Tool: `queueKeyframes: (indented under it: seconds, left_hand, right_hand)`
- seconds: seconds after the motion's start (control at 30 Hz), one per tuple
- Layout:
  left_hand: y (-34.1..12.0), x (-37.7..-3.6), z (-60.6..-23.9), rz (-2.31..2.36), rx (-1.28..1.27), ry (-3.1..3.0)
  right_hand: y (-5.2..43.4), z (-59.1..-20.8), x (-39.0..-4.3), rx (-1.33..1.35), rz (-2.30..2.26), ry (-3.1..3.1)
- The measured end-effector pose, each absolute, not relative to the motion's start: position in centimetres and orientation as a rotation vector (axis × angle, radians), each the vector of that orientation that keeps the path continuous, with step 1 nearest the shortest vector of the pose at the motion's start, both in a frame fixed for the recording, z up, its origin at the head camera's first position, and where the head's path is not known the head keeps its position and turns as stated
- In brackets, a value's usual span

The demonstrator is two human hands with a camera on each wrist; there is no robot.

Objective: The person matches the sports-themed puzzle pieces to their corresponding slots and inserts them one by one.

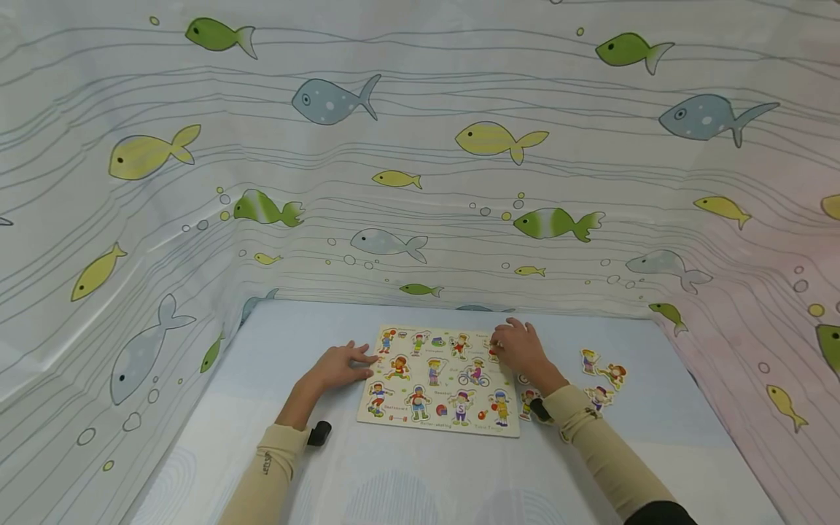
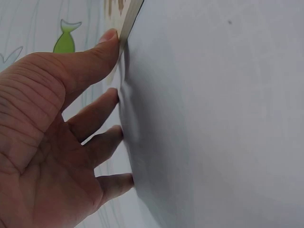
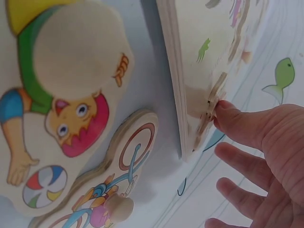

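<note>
The board (image 1: 418,367) lies on the table (image 1: 328,467) between the hands, long side running left to right, its kids (image 1: 461,408) pointing heads away. The left hand (image 1: 341,366) spreads its fingers, thumb at the board's edge. The right hand (image 1: 523,351) has its thumb on a piece (image 1: 494,355); I can't tell if it pinches. Only the right wrist view shows the loose bike piece's (image 3: 99,194) round knob (image 3: 119,208).

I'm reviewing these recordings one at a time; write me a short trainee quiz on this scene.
1. In the head view, the right hand touches a piece near which corner of the board? A) near left B) far left C) far right
2. True or false: the left hand is at the board's left edge.
3. Fill in: the loose piece nearest the board in the right wrist view shows a ____.

Key: 1. C; 2. True; 3. bicycle
</note>
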State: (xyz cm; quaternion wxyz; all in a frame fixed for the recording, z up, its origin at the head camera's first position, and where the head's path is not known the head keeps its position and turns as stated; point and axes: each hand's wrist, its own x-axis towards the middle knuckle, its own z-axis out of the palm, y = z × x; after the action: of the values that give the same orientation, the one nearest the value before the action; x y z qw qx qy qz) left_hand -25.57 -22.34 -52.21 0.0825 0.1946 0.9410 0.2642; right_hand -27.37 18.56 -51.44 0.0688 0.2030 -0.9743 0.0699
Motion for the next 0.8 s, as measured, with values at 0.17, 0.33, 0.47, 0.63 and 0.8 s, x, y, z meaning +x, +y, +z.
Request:
queueKeyframes:
  seconds: [0.17,0.33,0.47,0.63,0.8]
  left_hand:
    - [-22.37,-25.64,-52.33,0.774,0.583,2.811]
    - [-22.36,-25.64,-52.35,0.771,0.583,2.82]
    - [-22.35,-25.68,-52.4,0.778,0.584,2.82]
    - [-22.35,-25.65,-52.4,0.77,0.588,2.819]
    - [-22.27,-25.61,-52.13,0.767,0.594,2.82]
  right_hand:
    - [18.67,-51.69,-27.42,0.587,0.197,-2.964]
    - [18.74,-51.93,-27.49,0.587,0.191,-2.969]
    - [18.73,-51.85,-27.46,0.583,0.204,-2.97]
    - [18.85,-51.57,-27.27,0.589,0.204,-2.971]
    - [19.02,-51.4,-27.29,0.583,0.215,-2.976]
